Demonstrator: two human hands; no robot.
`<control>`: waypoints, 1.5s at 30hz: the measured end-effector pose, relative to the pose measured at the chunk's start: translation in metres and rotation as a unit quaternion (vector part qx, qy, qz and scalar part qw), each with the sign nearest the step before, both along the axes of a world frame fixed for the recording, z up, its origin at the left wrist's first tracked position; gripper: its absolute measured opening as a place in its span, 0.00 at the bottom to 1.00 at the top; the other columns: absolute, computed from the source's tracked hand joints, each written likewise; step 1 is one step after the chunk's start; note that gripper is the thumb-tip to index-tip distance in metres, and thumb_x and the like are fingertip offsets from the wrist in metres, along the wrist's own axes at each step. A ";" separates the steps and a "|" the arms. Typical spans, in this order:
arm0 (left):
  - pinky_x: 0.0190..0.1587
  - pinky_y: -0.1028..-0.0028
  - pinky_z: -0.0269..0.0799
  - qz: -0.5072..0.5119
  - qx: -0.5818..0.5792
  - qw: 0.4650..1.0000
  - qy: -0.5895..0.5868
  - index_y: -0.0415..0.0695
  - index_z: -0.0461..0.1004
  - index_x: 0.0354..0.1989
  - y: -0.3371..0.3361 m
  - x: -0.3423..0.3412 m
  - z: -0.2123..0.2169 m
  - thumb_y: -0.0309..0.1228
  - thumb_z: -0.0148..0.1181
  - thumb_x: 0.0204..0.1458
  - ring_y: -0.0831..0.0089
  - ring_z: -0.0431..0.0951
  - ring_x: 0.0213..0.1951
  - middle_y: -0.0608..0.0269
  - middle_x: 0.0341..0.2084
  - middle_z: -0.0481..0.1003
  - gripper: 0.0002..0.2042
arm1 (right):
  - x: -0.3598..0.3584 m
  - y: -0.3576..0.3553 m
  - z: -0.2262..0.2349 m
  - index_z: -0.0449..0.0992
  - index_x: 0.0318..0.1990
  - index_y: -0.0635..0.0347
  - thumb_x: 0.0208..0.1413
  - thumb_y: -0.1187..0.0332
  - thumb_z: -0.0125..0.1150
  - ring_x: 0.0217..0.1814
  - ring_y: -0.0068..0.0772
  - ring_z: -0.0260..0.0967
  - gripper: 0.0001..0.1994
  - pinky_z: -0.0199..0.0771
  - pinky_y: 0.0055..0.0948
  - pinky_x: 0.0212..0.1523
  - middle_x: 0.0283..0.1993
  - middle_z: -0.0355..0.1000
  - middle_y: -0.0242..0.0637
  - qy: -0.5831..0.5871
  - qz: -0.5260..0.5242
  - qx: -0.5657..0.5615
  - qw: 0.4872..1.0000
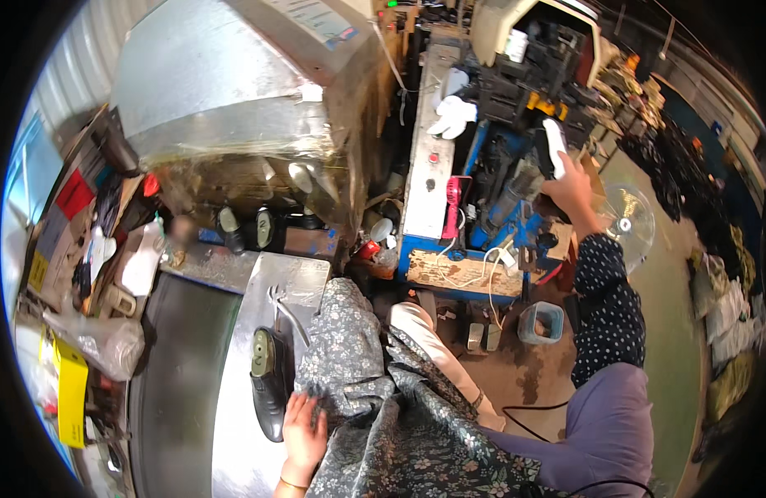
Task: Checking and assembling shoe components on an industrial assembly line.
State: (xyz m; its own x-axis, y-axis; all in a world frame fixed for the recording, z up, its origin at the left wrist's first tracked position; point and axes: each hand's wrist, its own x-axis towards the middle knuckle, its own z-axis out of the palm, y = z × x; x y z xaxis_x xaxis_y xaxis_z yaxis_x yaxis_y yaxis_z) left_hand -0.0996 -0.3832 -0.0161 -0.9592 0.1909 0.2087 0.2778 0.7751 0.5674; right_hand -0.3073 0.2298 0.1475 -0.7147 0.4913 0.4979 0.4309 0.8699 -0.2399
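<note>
My right hand [570, 192] reaches out to the far right, its fingers closed round a long white sole-shaped piece [554, 143] with a dark edge, beside the machine [507, 191]. What lies under the fingers is hidden. On the metal tabletop [234, 415] at the left, my left hand [303, 430] has its fingers stretched out beside a black shoe [268, 398] and holds nothing. Inside that shoe shows a greenish last [263, 352]. Past its far end rests a bent metal tool [292, 317] with a forked end.
More black shoes [231, 230] stand under the metal housing [258, 91]. On the machine's bench [429, 166] are white gloves [453, 117] and a pink heat gun-like tool [452, 207]. A fan [625, 224], plastic tub [541, 323] and dark conveyor belt [180, 365] surround me.
</note>
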 end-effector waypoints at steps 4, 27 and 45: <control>0.55 0.63 0.72 -0.073 0.134 0.980 -0.129 0.39 0.77 0.48 0.018 -0.026 0.024 0.31 0.62 0.53 0.51 0.77 0.51 0.44 0.48 0.77 0.14 | 0.028 -0.021 -0.009 0.65 0.62 0.59 0.32 0.73 0.71 0.58 0.44 0.68 0.41 0.68 0.37 0.58 0.57 0.69 0.47 0.163 0.198 -0.105 0.961; 0.58 0.59 0.67 -0.107 0.129 0.982 -0.091 0.37 0.70 0.55 0.038 -0.062 0.038 0.41 0.66 0.52 0.47 0.72 0.56 0.42 0.52 0.72 0.26 | 0.164 -0.293 -0.160 0.61 0.63 0.74 0.48 0.69 0.55 0.61 0.39 0.68 0.33 0.61 0.34 0.66 0.61 0.68 0.48 -0.281 0.331 -0.819 0.375; 0.57 0.57 0.67 0.236 0.056 0.970 -0.026 0.35 0.61 0.60 -0.064 -0.086 -0.037 0.32 0.73 0.36 0.45 0.72 0.53 0.41 0.51 0.71 0.41 | -0.182 -0.516 -0.196 0.47 0.66 0.83 0.47 0.49 0.66 0.54 0.57 0.72 0.51 0.73 0.44 0.53 0.54 0.68 0.68 -0.261 0.336 -0.230 0.875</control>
